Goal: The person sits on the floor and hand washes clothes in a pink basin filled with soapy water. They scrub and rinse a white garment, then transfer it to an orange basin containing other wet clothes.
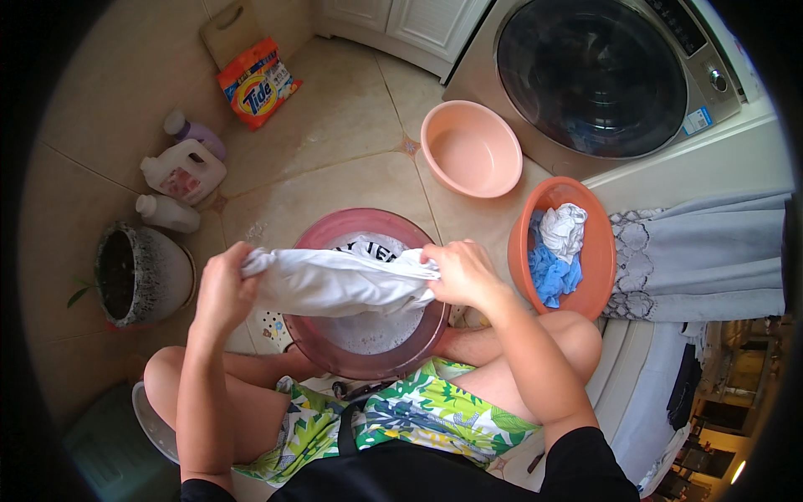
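A wet-looking white garment (339,282) is stretched sideways over a dark pink basin (364,367). My left hand (227,285) grips its bunched left end, and my right hand (463,270) holds the other end in its fingers. Part of the garment, bearing dark printed letters, shows behind the stretched cloth, above the basin. Below it, soapy water (373,332) with white suds lies in the basin, which stands on the floor between my bent legs. The cloth hides the middle of the basin.
An orange basin (596,276) at the right holds blue and white cloths. Beyond stands a peach basin (472,147) before a front-loading washing machine (590,75). Along the left wall are a Tide detergent bag (257,88), a white jug (188,169), smaller bottles and a plant pot (157,273).
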Motion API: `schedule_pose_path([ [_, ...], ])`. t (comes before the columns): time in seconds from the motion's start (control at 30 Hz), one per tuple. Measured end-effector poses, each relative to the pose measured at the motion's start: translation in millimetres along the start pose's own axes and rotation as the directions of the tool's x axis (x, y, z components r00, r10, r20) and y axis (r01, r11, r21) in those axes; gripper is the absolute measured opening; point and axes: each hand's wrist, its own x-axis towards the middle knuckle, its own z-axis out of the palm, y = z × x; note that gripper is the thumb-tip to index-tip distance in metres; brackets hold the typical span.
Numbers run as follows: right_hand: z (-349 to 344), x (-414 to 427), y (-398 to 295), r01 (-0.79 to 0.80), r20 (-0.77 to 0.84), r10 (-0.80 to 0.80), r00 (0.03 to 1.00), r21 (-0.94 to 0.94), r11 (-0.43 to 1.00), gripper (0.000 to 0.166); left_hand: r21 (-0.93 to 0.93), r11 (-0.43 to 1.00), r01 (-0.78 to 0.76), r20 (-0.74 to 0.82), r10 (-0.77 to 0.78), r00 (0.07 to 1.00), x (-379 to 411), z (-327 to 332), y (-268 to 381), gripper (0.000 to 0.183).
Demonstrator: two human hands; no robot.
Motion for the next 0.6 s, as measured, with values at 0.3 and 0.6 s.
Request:
schedule_pose_path([
  [0.3, -8, -3, 24, -0.042, -0.226, 0.092, 0.97, 0.219, 0.975, 0.02, -0.716, 0.697, 0.023, -0.125, -0.161, 0.979, -1, -32, -19, 0.02],
  [0.6, -14, 8, 1, 0.173, -0.757, 0.105, 0.644, 0.278, 0.945, 0.026, -0.912, 0.395, -0.113, -0.247, -0.307, 0.919, 4, -33, -31, 0.026],
])
